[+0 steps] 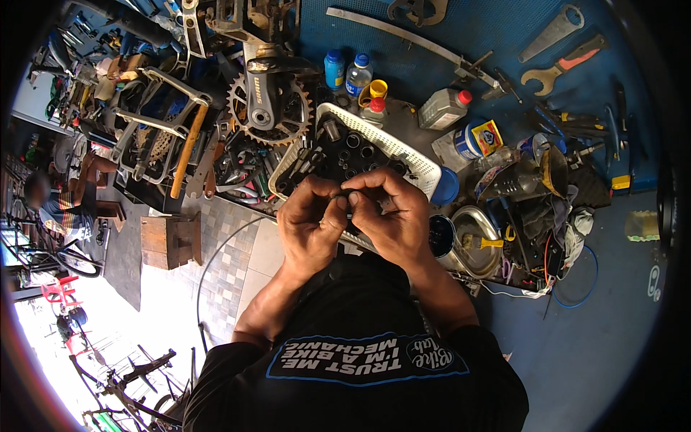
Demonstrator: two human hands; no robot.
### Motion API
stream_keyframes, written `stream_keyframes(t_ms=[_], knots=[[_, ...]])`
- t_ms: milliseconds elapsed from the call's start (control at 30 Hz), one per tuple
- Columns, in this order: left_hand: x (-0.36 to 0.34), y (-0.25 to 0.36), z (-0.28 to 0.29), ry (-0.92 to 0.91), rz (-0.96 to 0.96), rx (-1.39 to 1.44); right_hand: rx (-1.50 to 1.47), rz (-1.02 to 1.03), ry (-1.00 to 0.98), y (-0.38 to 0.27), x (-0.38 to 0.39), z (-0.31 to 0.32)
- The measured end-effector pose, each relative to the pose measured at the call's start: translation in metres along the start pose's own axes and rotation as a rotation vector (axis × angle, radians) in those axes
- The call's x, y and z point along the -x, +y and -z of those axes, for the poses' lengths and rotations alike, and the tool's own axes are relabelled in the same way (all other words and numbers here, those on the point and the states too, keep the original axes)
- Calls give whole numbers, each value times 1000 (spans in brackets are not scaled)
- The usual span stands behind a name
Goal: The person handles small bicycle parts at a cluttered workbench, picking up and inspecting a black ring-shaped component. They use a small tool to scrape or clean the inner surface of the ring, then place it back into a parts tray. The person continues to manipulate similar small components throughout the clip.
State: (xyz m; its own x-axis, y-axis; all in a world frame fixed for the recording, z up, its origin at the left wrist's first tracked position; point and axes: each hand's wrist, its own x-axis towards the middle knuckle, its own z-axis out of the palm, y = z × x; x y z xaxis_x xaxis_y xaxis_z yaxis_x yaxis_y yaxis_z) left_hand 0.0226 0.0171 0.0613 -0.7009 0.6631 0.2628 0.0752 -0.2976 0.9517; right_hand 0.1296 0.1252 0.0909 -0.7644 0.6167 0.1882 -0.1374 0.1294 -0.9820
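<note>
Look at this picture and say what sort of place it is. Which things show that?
Most likely a bicycle repair workshop. A crankset with chainring lies on the cluttered bench, spanners hang on the blue wall, and a white basket holds small metal parts.

White plastic basket (425, 167) (perforated), dull metal chainring (248, 126), wooden hammer handle (187, 151).

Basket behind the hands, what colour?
White, a perforated plastic basket holding dark metal parts; the head view shows it, just behind both hands.
</note>
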Motion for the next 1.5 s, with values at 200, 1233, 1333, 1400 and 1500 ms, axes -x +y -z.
stream_keyframes(t_ms=[200, 1233, 1333, 1400, 1500], knots=[[0, 4, 3, 7, 67, 63, 136, 197, 26, 4, -7, -3], [-3, -36, -3, -331, 128, 428, -64, 91, 203, 28, 9, 13], [-8, -40, -14, -399, 96, 440, -168, 5, 230, 20, 25, 25], [-14, -43, -22, -421, 125, 526, -186, 34, 197, 21, 39, 41], [-17, -40, -30, -453, 300, 674, 176, 9, 397, 33, 76, 105]])
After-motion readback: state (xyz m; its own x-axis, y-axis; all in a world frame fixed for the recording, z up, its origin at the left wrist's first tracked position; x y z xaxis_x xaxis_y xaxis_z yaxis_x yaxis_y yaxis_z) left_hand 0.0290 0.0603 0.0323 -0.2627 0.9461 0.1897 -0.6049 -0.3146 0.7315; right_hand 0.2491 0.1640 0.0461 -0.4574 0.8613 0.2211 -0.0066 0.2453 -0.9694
